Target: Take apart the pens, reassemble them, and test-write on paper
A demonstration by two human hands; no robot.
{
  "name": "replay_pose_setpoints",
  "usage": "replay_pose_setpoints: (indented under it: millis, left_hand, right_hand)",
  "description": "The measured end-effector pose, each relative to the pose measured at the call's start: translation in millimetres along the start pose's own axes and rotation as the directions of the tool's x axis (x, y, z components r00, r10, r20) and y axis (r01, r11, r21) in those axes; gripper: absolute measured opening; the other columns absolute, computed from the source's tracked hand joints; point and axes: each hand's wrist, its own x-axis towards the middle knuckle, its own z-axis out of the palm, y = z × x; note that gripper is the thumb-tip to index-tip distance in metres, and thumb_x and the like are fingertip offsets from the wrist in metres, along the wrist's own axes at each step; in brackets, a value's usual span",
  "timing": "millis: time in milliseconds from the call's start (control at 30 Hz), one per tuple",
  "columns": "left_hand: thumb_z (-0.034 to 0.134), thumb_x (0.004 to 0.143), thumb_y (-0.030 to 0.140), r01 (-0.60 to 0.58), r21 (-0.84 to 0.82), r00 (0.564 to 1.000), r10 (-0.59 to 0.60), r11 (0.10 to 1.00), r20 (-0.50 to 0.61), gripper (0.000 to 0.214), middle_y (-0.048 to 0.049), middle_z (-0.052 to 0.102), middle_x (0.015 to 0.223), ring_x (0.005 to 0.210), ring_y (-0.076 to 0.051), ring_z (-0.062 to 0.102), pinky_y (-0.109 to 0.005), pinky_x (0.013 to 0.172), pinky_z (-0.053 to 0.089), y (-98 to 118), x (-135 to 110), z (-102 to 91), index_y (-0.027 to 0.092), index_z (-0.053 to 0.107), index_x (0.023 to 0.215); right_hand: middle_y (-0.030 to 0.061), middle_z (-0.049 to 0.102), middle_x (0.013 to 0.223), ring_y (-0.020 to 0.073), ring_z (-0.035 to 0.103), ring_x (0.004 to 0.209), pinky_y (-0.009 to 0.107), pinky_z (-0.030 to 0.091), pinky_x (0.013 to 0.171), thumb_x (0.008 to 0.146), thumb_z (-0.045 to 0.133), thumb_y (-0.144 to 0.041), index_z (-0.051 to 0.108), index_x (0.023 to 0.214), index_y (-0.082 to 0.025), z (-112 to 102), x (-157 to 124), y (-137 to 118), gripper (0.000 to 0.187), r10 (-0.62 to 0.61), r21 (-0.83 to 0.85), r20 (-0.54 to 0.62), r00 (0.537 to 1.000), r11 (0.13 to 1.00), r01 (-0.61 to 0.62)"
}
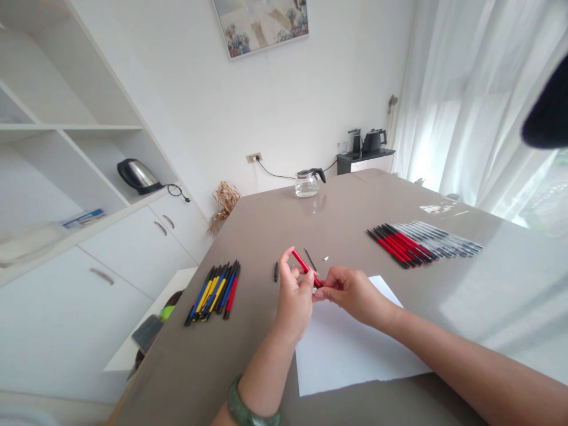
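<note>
Both my hands meet over the grey-brown table and grip one red pen barrel. My left hand pinches its upper part between thumb and fingers. My right hand holds the lower end with closed fingers. Just beyond lie a thin dark refill, a small black pen part and a tiny white piece. A white sheet of paper lies under my wrists.
A bundle of blue, yellow and red pens lies at the left. A row of red-black and clear pens lies at the right. A glass jug stands at the table's far edge. White cabinets and shelves with a kettle line the left wall.
</note>
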Motion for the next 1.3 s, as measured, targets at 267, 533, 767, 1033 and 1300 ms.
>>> replay_pose_setpoints:
  millis: [267,533,767,1033,1300]
  left_hand:
    - [0.052,0.074,0.024,-0.069,0.095,0.995,0.076,0.993,-0.072,0.056,0.0004,0.05,0.082,0.066,-0.011,0.058,-0.032,0.065,0.048,1.4,9.7,-11.4,0.032,0.024,0.122]
    - [0.052,0.073,0.02,-0.013,0.147,0.998,0.021,0.989,-0.052,0.049,-0.0029,0.054,0.086,0.067,-0.011,0.057,-0.024,0.059,0.046,-4.5,8.4,-13.5,0.029,0.033,0.117]
    - [0.051,0.074,0.022,-0.022,0.164,1.0,0.023,0.986,-0.008,0.053,-0.0033,0.055,0.085,0.064,-0.011,0.057,-0.025,0.058,0.046,-3.0,6.4,-14.6,0.03,0.029,0.122]
    - [0.053,0.072,0.02,-0.154,0.35,0.984,0.113,0.924,0.136,0.015,-0.0057,0.061,0.08,0.073,-0.017,0.055,-0.029,0.068,0.042,-10.8,6.1,-12.3,0.019,0.061,0.084]
    - [0.049,0.074,0.017,-0.314,0.43,0.945,0.232,0.847,0.233,0.015,-0.0047,0.059,0.077,0.072,-0.016,0.053,-0.027,0.066,0.04,-1.0,2.2,-4.3,0.02,0.064,0.073]
  right_hand:
    - [0.0004,0.055,0.056,0.0107,0.045,0.049,0.021,0.031,0.045,0.075,0.042,-0.038,0.058,0.069,-0.018,-41.0,29.6,23.6,0.026,0.031,-0.242,-0.188,0.982,0.967,-0.077]
    - [0.0045,0.06,0.086,0.0148,0.055,0.073,0.021,0.034,0.06,0.072,0.05,-0.021,0.065,0.08,-0.022,-21.3,72.2,40.7,0.017,-0.022,-0.526,0.035,0.999,0.849,0.037]
    - [0.0053,0.058,0.079,0.0139,0.054,0.068,0.022,0.033,0.055,0.074,0.047,-0.024,0.062,0.066,-0.018,-8.7,76.2,40.9,0.018,-0.03,-0.514,0.002,1.0,0.857,0.027]
    - [0.0003,0.053,0.062,0.0093,0.045,0.05,0.022,0.038,0.048,0.077,0.043,-0.039,0.056,0.078,-0.016,-31.8,34.4,-4.2,0.026,-0.017,0.092,-0.157,0.987,0.995,0.032]
    - [0.0043,0.058,0.075,0.0102,0.047,0.058,0.024,0.04,0.053,0.075,0.052,-0.033,0.057,0.079,-0.017,-34.0,-8.0,-19.1,0.017,-0.138,0.394,-0.173,0.975,0.898,0.197]
